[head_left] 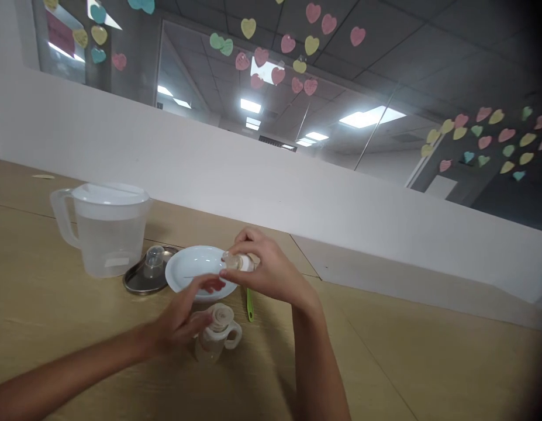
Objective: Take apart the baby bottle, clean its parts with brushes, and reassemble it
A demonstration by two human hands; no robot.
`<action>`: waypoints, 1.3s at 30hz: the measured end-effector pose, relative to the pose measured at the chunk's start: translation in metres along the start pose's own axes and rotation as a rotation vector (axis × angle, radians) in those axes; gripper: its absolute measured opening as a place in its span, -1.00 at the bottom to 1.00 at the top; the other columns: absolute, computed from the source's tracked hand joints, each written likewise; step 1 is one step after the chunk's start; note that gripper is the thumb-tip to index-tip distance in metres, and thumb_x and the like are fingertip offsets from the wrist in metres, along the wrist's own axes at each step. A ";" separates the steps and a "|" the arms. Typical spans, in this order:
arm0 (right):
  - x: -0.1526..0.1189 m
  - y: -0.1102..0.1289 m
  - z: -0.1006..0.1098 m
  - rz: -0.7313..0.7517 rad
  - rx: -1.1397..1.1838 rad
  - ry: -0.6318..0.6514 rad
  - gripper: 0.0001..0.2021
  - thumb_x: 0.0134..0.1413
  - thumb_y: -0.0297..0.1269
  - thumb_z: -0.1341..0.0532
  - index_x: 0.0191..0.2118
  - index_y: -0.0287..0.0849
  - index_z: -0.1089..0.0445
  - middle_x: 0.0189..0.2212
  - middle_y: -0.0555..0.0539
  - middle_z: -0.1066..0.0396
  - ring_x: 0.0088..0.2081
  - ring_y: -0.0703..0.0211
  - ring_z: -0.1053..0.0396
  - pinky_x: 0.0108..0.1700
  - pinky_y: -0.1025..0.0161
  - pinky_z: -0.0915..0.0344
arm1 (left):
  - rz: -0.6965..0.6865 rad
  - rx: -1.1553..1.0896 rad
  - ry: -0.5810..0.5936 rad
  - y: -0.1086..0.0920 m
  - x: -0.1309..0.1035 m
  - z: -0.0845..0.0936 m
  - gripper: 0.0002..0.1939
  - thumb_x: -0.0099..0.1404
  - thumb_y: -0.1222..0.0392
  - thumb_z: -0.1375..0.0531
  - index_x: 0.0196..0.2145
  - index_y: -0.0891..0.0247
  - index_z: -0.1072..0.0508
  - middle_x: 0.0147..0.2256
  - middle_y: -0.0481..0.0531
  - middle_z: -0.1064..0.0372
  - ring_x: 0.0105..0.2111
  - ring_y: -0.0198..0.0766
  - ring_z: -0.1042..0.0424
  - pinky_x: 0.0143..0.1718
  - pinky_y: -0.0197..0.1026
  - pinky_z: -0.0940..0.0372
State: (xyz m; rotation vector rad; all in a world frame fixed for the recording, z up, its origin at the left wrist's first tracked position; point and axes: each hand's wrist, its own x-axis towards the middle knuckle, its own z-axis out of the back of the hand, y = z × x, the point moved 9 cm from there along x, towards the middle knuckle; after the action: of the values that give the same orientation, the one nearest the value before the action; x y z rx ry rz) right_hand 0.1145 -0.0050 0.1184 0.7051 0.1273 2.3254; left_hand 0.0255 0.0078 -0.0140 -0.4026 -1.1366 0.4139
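My right hand [268, 266] holds a small clear nipple piece with a white ring [239, 261] between thumb and fingers, above the right rim of a white bowl [183, 269]. Below, my left hand [187, 313] has its fingers apart, beside a clear bottle with handles [211, 339]. Its lower fingers are next to the bottle's top; whether they touch it is unclear. The bottle stands upright on the table in front of the bowl.
A lidded clear pitcher [110, 234] stands at the left. Right of it, a metal tray [143, 280] bears a clear dome cap [155, 257]. A green handle [250, 305] lies by the bowl. Behind the wooden table [385, 351] rises a white ledge [253, 187].
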 end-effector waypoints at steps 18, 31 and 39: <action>-0.007 -0.015 -0.067 -0.010 -0.089 0.581 -0.75 -0.11 -0.35 -0.33 -0.21 -0.15 -0.50 -0.25 -0.04 -0.48 -0.31 0.25 -0.35 -0.31 0.37 -0.19 | 0.373 -0.214 0.096 0.049 -0.040 -0.040 -0.14 0.05 0.08 -0.32 0.15 0.11 0.13 0.02 0.19 -0.28 0.01 0.00 -0.31 0.01 0.07 -0.22; -0.004 -0.016 -0.077 -0.020 -0.159 0.589 -0.80 -0.11 -0.46 -0.28 -0.26 -0.19 -0.50 -0.29 -0.05 -0.44 -0.27 0.23 -0.34 -0.29 0.36 -0.18 | 0.363 -0.129 0.041 0.050 -0.038 -0.030 -0.23 0.05 0.11 -0.31 0.13 0.16 -0.01 -0.01 0.15 -0.32 -0.03 -0.03 -0.35 -0.04 -0.04 -0.26; -0.004 -0.014 -0.075 -0.012 -0.097 0.562 -0.76 -0.10 -0.48 -0.23 -0.22 -0.16 -0.44 -0.36 0.02 -0.44 -0.35 0.29 -0.33 -0.37 0.38 -0.13 | 0.377 -0.132 0.038 0.046 -0.037 -0.027 -0.40 0.04 0.09 -0.31 -0.02 0.22 -0.15 -0.10 0.14 -0.34 -0.11 -0.05 -0.38 -0.13 -0.04 -0.31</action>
State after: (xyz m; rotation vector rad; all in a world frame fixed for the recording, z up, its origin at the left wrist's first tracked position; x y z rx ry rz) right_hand 0.0859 0.0111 0.0492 -0.0122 0.2652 2.4389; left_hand 0.0321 0.0259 -0.0759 -0.7430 -1.0538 0.6595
